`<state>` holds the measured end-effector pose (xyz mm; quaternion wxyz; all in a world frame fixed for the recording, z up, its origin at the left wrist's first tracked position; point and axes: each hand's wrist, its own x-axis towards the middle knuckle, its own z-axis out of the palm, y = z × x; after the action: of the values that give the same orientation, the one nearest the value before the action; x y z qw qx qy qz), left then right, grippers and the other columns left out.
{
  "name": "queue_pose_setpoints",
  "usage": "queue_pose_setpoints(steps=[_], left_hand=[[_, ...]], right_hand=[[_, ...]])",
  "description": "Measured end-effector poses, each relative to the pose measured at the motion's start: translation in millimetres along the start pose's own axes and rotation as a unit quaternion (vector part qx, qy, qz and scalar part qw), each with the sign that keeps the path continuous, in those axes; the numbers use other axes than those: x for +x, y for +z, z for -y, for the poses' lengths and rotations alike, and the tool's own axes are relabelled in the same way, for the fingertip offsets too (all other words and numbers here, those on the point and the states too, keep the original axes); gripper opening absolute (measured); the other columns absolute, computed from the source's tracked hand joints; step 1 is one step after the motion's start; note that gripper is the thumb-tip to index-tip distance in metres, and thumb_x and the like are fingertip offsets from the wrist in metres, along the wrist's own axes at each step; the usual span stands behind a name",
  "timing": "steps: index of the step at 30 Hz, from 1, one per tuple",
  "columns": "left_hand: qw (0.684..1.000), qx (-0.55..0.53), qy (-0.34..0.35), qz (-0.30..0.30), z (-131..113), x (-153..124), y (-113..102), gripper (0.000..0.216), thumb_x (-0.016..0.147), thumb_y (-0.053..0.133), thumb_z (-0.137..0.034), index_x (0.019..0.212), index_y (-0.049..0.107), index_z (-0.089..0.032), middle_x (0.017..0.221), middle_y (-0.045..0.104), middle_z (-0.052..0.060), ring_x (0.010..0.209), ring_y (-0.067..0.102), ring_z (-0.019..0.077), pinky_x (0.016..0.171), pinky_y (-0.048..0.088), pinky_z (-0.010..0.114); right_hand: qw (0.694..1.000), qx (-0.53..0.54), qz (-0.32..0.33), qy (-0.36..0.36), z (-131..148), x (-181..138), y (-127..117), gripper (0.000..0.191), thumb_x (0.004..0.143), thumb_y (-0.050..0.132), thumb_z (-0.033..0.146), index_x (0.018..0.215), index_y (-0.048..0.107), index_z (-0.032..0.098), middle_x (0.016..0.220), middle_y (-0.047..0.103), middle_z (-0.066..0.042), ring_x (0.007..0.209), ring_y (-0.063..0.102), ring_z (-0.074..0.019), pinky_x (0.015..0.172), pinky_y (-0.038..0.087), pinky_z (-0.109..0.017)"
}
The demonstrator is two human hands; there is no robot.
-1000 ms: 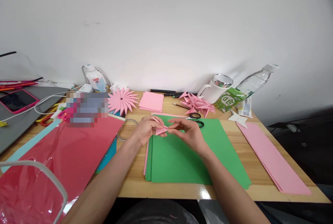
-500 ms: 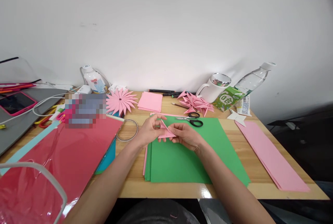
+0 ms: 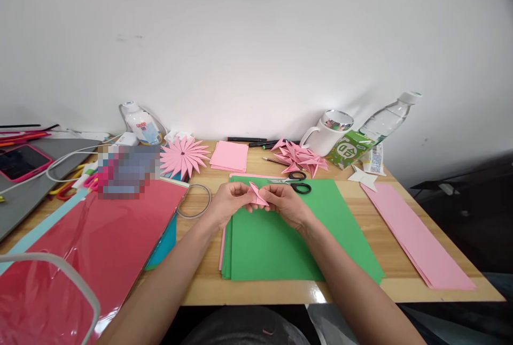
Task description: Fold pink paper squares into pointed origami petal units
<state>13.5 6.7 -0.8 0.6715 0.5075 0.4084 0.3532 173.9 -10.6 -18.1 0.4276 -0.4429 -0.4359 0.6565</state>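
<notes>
Between my two hands is a small folded piece of pink paper [image 3: 258, 197], held above a stack of green paper [image 3: 288, 243]. My left hand [image 3: 230, 201] pinches its left side, thumb in front and fingers behind. On the right side, the thumb and fingers of my right hand [image 3: 282, 201] close on it near a pointed fold. Just beyond my right hand lie black-handled scissors [image 3: 298, 182]. Farther back are a pile of folded pink paper pieces [image 3: 302, 158], a stack of pink paper squares [image 3: 229, 155] and a round pink paper star [image 3: 183, 155].
At the right are long pink paper strips [image 3: 417, 238], a white paper star [image 3: 363, 177], a mug [image 3: 328, 133], a green box [image 3: 348, 150] and a tilted water bottle [image 3: 390, 117]. Red paper in plastic [image 3: 112, 238], a ring [image 3: 208, 200] and a phone [image 3: 24, 163] occupy the left.
My fingers have closed in around the pink paper, and its open triangular shape is now narrower and more folded. My hands are slightly closer together.
</notes>
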Motion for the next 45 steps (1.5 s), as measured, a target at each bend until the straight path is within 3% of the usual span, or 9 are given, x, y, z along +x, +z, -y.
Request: queue_pose_setpoints(steps=[6, 13, 19, 24, 32, 38, 45], left_hand=[[1.0, 0.017, 0.001, -0.016, -1.1, -2.2, -1.1, 0.017, 0.061, 0.07, -0.023, 0.058, 0.059, -0.011, 0.049, 0.059, 0.001, 0.042, 0.052, 0.0082, 0.044, 0.04, 0.02], [1.0, 0.005, -0.005, -0.022, 1.6, -2.8, 3.1, 0.013, 0.062, 0.068, -0.021, 0.057, 0.06, -0.011, 0.047, 0.06, 0.001, 0.04, 0.054, 0.0096, 0.042, 0.042, 0.021], [0.998, -0.021, -0.005, -0.056, 2.6, 1.0, 2.3, 0.012, 0.058, 0.069, -0.018, 0.056, 0.059, -0.011, 0.047, 0.059, 0.0, 0.042, 0.055, 0.0112, 0.041, 0.041, 0.021], [0.997, -0.058, 0.021, -0.05, 3.7, 2.9, -0.8, 0.017, 0.061, 0.072, -0.023, 0.058, 0.061, -0.011, 0.051, 0.059, 0.0, 0.046, 0.056, 0.01, 0.044, 0.042, 0.02], [0.996, -0.072, 0.028, -0.042, 4.3, 3.4, -3.9, 0.015, 0.063, 0.071, -0.022, 0.06, 0.062, -0.011, 0.053, 0.06, 0.0, 0.047, 0.055, 0.0098, 0.045, 0.04, 0.02], [0.996, -0.067, 0.039, -0.05, 4.8, 2.2, -3.5, 0.019, 0.064, 0.071, -0.025, 0.057, 0.06, -0.012, 0.051, 0.058, 0.0, 0.047, 0.054, 0.0095, 0.046, 0.04, 0.021], [0.998, -0.049, 0.014, -0.038, 2.9, 1.3, 3.7, 0.025, 0.061, 0.074, -0.03, 0.056, 0.057, -0.012, 0.049, 0.058, 0.0, 0.047, 0.056, 0.0109, 0.047, 0.041, 0.022]], right_hand=[[1.0, -0.005, 0.0, 0.001, 1.0, -2.0, -0.6, 0.035, 0.059, 0.075, 0.047, 0.07, 0.062, 0.015, 0.065, 0.056, 0.002, 0.058, 0.049, -0.009, 0.058, 0.043, -0.024], [0.994, -0.082, -0.021, -0.074, 4.0, -3.9, 3.9, 0.035, 0.066, 0.07, 0.046, 0.063, 0.059, 0.013, 0.056, 0.049, 0.004, 0.052, 0.039, -0.0074, 0.051, 0.029, -0.023], [0.994, -0.058, -0.076, -0.053, 1.2, -1.9, 9.5, 0.038, 0.059, 0.073, 0.05, 0.065, 0.06, 0.015, 0.06, 0.053, 0.002, 0.054, 0.044, -0.0095, 0.053, 0.038, -0.024], [0.999, -0.021, -0.043, -0.012, 2.4, -2.0, 7.5, 0.039, 0.061, 0.07, 0.052, 0.063, 0.058, 0.015, 0.06, 0.055, 0.002, 0.056, 0.049, -0.0097, 0.058, 0.044, -0.025], [0.983, -0.121, -0.084, -0.111, 2.3, -4.3, 10.2, 0.041, 0.07, 0.062, 0.052, 0.055, 0.051, 0.016, 0.051, 0.048, 0.003, 0.049, 0.042, -0.0081, 0.05, 0.036, -0.023], [0.99, -0.058, -0.068, -0.109, 1.6, -2.8, 13.8, 0.036, 0.066, 0.068, 0.049, 0.078, 0.06, 0.016, 0.071, 0.059, -0.001, 0.062, 0.055, -0.0125, 0.061, 0.048, -0.028], [0.99, -0.043, -0.079, -0.104, -2.2, -1.5, 14.9, 0.032, 0.067, 0.068, 0.047, 0.069, 0.059, 0.016, 0.065, 0.057, 0.0, 0.057, 0.052, -0.0108, 0.053, 0.048, -0.025]])
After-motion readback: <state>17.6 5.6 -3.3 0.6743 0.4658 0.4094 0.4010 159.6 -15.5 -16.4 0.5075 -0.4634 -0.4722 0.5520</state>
